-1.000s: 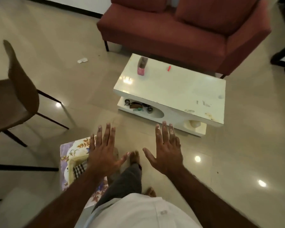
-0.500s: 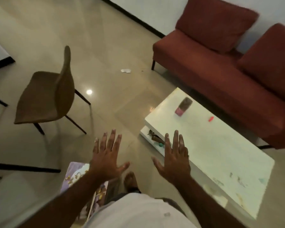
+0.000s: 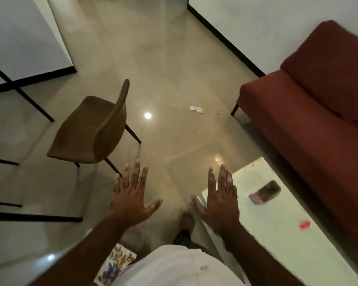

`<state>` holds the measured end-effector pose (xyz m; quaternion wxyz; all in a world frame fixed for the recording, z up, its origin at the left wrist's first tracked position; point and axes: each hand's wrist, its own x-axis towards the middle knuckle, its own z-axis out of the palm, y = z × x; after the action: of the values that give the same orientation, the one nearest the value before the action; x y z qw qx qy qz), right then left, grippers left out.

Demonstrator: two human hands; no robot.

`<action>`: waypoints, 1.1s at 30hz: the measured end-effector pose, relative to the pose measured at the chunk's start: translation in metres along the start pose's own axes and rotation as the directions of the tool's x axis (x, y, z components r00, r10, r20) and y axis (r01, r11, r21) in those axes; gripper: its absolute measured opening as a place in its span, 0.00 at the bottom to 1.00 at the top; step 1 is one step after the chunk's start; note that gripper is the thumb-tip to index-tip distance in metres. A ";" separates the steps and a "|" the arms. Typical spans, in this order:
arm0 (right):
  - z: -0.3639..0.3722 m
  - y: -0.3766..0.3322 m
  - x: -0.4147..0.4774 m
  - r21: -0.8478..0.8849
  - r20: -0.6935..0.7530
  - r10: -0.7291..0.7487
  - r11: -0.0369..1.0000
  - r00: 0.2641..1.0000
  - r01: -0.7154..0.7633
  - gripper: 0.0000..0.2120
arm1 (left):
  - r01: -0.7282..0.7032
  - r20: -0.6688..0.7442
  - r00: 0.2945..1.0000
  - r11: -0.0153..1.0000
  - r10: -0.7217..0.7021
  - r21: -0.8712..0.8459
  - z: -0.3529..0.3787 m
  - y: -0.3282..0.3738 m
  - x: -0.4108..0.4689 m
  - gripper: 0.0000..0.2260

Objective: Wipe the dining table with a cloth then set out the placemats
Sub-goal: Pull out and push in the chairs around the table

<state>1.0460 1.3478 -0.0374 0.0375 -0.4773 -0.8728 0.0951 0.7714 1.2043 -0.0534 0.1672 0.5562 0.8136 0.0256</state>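
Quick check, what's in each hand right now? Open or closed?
Left hand: open, fingers spread, holding nothing.
Right hand: open, fingers spread, holding nothing.

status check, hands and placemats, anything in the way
Left hand open, empty. Right hand open, empty. Floral placemat down by the feet, untouched. Brown chair ahead left.
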 end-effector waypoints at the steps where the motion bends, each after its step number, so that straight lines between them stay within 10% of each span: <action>1: -0.001 0.004 0.022 0.006 0.000 -0.022 1.000 1.000 0.022 0.51 | 0.037 -0.018 0.999 0.999 -0.037 -0.009 -0.007 -0.001 0.013 0.56; 22: 0.020 -0.158 0.413 -0.087 0.121 -0.489 0.862 0.864 0.500 0.47 | 0.501 -0.112 0.836 0.830 -0.538 -0.245 -0.086 -0.159 0.205 0.57; 33: 0.038 -0.318 0.573 -0.195 0.179 -0.653 0.709 0.736 0.677 0.45 | 0.732 0.175 0.534 0.348 -0.828 -0.586 -0.098 -0.237 0.258 0.57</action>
<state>0.4672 1.6569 -0.0248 -0.0329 -0.1262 -0.9914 -0.0112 0.4453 1.3644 -0.0783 0.2614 0.0123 0.9351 0.2391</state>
